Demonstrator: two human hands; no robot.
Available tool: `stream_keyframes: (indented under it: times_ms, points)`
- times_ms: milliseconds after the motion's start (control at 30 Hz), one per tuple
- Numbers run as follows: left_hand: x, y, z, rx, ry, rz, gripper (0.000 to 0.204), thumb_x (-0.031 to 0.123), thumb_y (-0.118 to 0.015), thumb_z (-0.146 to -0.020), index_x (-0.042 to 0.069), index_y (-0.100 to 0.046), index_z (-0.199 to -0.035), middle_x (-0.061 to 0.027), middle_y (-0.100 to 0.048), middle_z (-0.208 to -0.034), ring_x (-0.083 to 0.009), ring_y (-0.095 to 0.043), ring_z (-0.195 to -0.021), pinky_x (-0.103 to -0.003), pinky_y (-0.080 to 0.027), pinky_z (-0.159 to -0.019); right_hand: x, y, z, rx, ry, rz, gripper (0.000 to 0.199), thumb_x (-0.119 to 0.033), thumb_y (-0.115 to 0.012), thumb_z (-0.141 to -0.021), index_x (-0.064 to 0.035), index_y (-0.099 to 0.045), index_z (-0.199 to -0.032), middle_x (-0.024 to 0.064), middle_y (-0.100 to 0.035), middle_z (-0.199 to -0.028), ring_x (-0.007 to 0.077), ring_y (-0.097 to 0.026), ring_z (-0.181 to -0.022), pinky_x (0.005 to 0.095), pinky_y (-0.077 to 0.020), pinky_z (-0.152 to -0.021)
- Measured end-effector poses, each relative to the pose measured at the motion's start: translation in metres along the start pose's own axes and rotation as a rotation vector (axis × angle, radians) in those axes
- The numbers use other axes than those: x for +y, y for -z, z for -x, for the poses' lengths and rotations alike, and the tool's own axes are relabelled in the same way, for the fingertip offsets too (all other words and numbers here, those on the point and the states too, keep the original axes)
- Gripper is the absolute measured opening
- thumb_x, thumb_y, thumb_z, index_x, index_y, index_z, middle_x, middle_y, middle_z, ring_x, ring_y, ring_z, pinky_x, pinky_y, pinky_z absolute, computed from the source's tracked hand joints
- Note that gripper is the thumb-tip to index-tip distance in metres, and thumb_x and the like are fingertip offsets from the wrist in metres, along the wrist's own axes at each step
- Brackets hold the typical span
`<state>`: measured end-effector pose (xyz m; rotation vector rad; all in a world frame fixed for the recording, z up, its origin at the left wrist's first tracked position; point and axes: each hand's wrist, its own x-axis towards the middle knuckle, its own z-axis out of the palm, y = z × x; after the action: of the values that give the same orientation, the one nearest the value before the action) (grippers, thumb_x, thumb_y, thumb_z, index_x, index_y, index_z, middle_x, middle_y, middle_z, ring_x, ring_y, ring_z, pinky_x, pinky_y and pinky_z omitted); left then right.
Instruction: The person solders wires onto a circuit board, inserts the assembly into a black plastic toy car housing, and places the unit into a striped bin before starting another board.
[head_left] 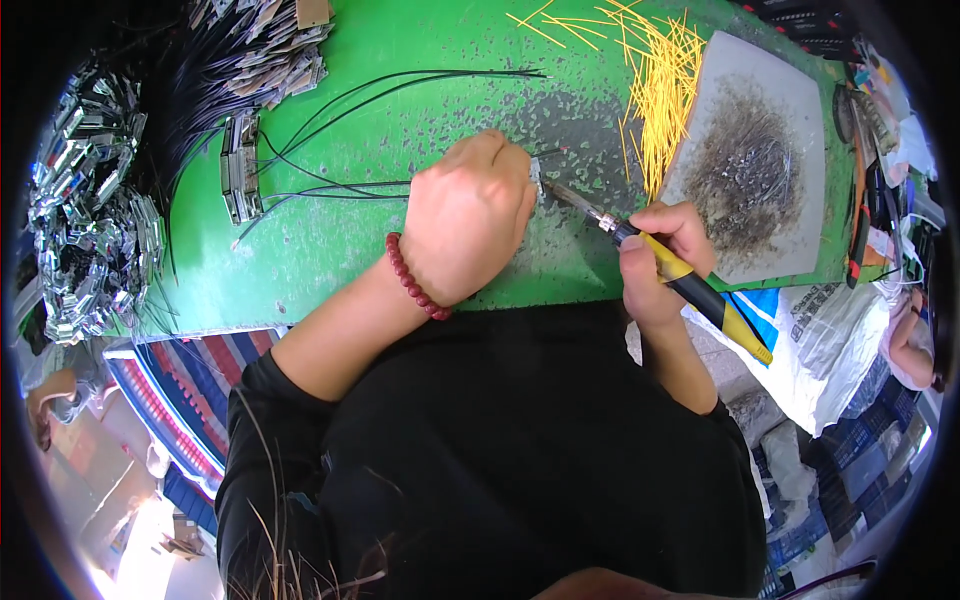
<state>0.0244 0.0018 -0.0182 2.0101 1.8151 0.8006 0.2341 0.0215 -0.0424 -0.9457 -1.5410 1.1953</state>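
Note:
A yellow-and-black soldering iron [690, 285] is gripped in my right hand [660, 255], with its metal tip angled up and left. That tip meets or nearly meets a small silver metal part [536, 178] at the fingertips of my left hand [470, 210]. My left hand is closed over the table, its fingers mostly hidden from above. Black wires [340, 188] run into it from the left, leading from a silver metal housing [239, 165]. Whether the fingers pinch the wires, the silver part or both is hidden.
On the green table [350, 270], a heap of yellow wires [660, 90] lies beside a scorched grey board [810, 110] at right. Piles of metal housings [90, 220] and wired flat pieces [260, 50] fill the left. A white sack [830, 350] hangs below the right edge.

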Motion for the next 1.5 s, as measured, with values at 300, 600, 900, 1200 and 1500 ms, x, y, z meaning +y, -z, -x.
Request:
stream_keyframes:
  times_ms: [300,600,900,1200,1500]
  points:
    - [0.000,0.000,0.000,-0.019,0.003,-0.008,0.014,0.005,-0.069,-0.075,0.003,-0.055,-0.074,-0.0122,-0.056,-0.078,-0.0324,-0.059,-0.071,-0.041,-0.049,-0.061,-0.002,-0.002,-0.003,-0.034,0.028,0.042,0.018,-0.007,-0.070,-0.077,-0.0006,-0.057,-0.087,0.0009,-0.054,-0.070,0.0044,-0.045,-0.056,0.0205,-0.0354,-0.051]
    - [0.001,0.000,-0.001,-0.014,0.005,-0.022,0.014,0.007,-0.068,-0.076,0.004,-0.055,-0.072,-0.0108,-0.056,-0.076,-0.0309,-0.059,-0.068,-0.040,-0.049,-0.059,0.005,0.003,0.005,0.042,0.055,-0.075,0.020,-0.010,-0.069,-0.081,-0.0001,-0.055,-0.090,0.0071,-0.057,-0.080,0.0080,-0.047,-0.063,0.0234,-0.0370,-0.055]
    - [0.002,0.007,-0.003,-0.109,0.002,-0.102,0.011,0.011,-0.067,-0.078,0.004,-0.057,-0.075,-0.0111,-0.059,-0.081,-0.0284,-0.062,-0.076,-0.039,-0.052,-0.061,0.008,0.002,0.009,0.125,0.127,-0.113,0.028,-0.014,-0.070,-0.084,0.0000,-0.051,-0.099,0.0070,-0.056,-0.079,0.0085,-0.046,-0.065,0.0229,-0.0375,-0.058]
    - [-0.009,0.026,-0.006,0.017,-0.202,0.084,0.010,0.006,-0.072,-0.073,0.004,-0.063,-0.078,-0.0098,-0.062,-0.082,-0.0275,-0.063,-0.077,-0.037,-0.052,-0.066,-0.016,-0.003,-0.013,0.002,-0.083,-0.008,0.025,-0.006,-0.061,-0.093,0.0010,-0.058,-0.116,0.0096,-0.067,-0.080,0.0119,-0.064,-0.061,0.0235,-0.0520,-0.056]
    - [-0.003,0.036,-0.001,0.024,-0.259,0.206,0.013,0.004,-0.073,-0.072,0.003,-0.063,-0.081,-0.0104,-0.065,-0.083,-0.0290,-0.064,-0.076,-0.038,-0.053,-0.067,-0.022,-0.034,-0.052,-0.125,0.277,0.227,0.042,0.007,-0.068,-0.083,-0.0010,-0.051,-0.120,0.0121,-0.068,-0.088,0.0133,-0.066,-0.077,0.0250,-0.0538,-0.066]
